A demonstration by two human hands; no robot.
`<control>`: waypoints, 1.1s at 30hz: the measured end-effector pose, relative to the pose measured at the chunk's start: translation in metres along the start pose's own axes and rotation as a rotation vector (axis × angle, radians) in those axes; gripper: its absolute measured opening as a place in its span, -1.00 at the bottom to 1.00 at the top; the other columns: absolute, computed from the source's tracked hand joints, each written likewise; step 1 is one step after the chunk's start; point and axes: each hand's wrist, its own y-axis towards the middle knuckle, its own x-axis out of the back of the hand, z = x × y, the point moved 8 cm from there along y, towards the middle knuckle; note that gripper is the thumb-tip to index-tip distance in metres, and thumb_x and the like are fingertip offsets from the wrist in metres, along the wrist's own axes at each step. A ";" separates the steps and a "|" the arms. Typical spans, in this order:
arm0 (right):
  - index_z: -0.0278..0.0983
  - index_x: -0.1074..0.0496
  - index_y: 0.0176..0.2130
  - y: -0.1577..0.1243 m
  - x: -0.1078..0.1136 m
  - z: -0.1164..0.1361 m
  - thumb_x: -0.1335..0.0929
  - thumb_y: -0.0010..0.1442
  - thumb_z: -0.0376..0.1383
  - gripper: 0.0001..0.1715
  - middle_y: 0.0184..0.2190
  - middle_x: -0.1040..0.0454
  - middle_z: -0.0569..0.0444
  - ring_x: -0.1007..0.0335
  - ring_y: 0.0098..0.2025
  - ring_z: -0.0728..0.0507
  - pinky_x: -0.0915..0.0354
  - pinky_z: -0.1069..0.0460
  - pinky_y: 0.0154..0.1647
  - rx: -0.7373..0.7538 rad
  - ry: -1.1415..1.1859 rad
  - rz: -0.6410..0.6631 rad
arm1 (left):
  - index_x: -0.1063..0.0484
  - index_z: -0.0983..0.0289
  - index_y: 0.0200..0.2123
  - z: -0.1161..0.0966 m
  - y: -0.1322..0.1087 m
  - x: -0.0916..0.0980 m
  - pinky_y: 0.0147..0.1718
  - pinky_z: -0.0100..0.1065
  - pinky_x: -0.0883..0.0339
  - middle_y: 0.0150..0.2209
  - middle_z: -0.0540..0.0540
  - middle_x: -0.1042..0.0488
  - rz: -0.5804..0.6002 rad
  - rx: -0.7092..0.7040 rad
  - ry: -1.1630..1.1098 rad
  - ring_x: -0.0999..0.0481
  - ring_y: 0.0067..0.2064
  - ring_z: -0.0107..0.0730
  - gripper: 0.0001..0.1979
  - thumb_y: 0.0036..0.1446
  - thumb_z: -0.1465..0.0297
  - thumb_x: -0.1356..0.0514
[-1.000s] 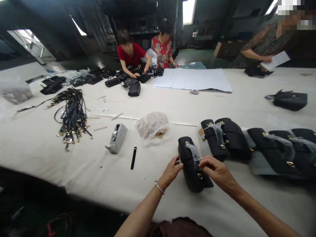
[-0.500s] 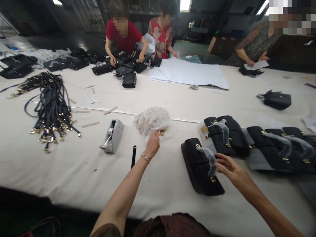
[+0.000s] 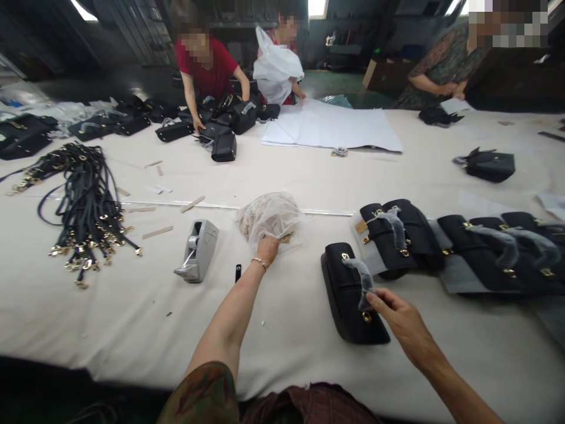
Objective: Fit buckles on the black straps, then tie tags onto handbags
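My left hand point(image 3: 267, 252) is at the mouth of a clear plastic bag point(image 3: 260, 215) full of pale tags, with some gold-coloured bits at its opening. Its fingertips are hidden in the bag. With thumb and fingers, my right hand point(image 3: 399, 321) pinches the plastic-wrapped handle point(image 3: 362, 282) of a black handbag point(image 3: 346, 300). That handbag lies on the table in front of me, its gold fittings facing up. Just behind it rests another black handbag point(image 3: 382, 238) with a tan tag point(image 3: 361, 227) on a string.
Left of the bag of tags stands a grey tape dispenser point(image 3: 200, 250), near a short black strap point(image 3: 238, 272). A heap of black straps point(image 3: 88, 206) with gold clasps lies farther left. More handbags point(image 3: 489, 253) line the right. Co-workers stand across the table around white sheets point(image 3: 331, 126).
My right hand has come onto the wrapped handle and closed on it. My left hand has gone deeper into the plastic bag. Across the table, a co-worker has lifted a white plastic bag.
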 end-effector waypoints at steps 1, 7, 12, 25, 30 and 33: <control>-0.24 -0.58 -0.24 0.000 -0.001 0.001 -0.42 0.03 0.10 -0.49 -0.30 -0.62 -0.01 -0.53 -0.20 -0.30 -0.46 -0.07 -0.17 -0.001 0.003 0.010 | -0.44 0.33 -0.06 0.000 -0.001 0.000 -0.04 -0.06 -0.43 -0.05 0.16 -0.49 0.010 -0.004 0.009 -0.51 -0.05 -0.23 -0.71 0.27 0.25 -0.18; -0.25 -0.56 -0.24 0.001 0.006 0.005 -0.43 -0.05 0.10 -0.45 -0.28 -0.63 -0.03 -0.54 -0.18 -0.31 -0.47 -0.06 -0.16 -0.023 0.042 0.021 | -0.44 0.33 -0.05 0.000 -0.010 0.002 0.02 -0.04 -0.39 0.00 0.18 -0.47 0.016 -0.001 -0.002 -0.47 0.03 -0.19 -0.73 0.25 0.30 -0.21; -0.23 -0.53 -0.15 -0.002 0.016 0.001 -0.39 -0.01 0.12 -0.42 -0.17 -0.62 -0.02 -0.51 -0.07 -0.32 -0.41 -0.09 0.00 0.017 -0.054 0.042 | -0.46 0.34 -0.16 0.001 -0.013 0.010 -0.03 -0.08 -0.40 -0.11 0.14 -0.51 -0.043 0.105 -0.124 -0.50 -0.06 -0.25 -0.79 0.25 0.30 -0.20; -0.14 -0.53 -0.18 -0.040 0.069 0.047 -0.38 -0.03 0.10 -0.49 -0.18 -0.58 -0.03 -0.50 -0.14 -0.36 -0.39 -0.23 -0.01 0.241 -0.173 -0.357 | -0.39 0.30 -0.31 -0.042 -0.080 0.109 -0.23 -0.34 -0.39 -0.33 0.10 -0.53 -0.309 0.004 -1.035 -0.51 -0.27 -0.37 -0.71 0.16 0.17 -0.14; -0.24 -0.49 -0.15 -0.052 0.016 0.077 -0.46 0.02 0.07 -0.47 -0.26 -0.56 -0.06 -0.50 -0.37 -0.19 -0.49 -0.07 -0.34 0.197 0.206 -0.052 | -0.35 0.29 -0.36 -0.103 -0.121 0.124 -0.43 -0.41 -0.39 -0.46 0.06 -0.50 -0.076 -0.178 -1.285 -0.52 -0.40 -0.40 -0.72 0.11 0.18 -0.24; -0.25 -0.42 -0.02 -0.055 -0.025 0.082 -0.51 0.00 0.00 -0.37 0.00 -0.47 -0.11 -0.51 -0.33 -0.14 -0.48 -0.02 -0.41 0.122 0.418 0.175 | -0.31 0.28 -0.37 -0.144 -0.147 0.115 -0.60 -0.49 -0.29 -0.49 -0.02 -0.44 0.087 -0.248 -1.344 -0.49 -0.51 -0.46 -0.73 0.11 0.20 -0.25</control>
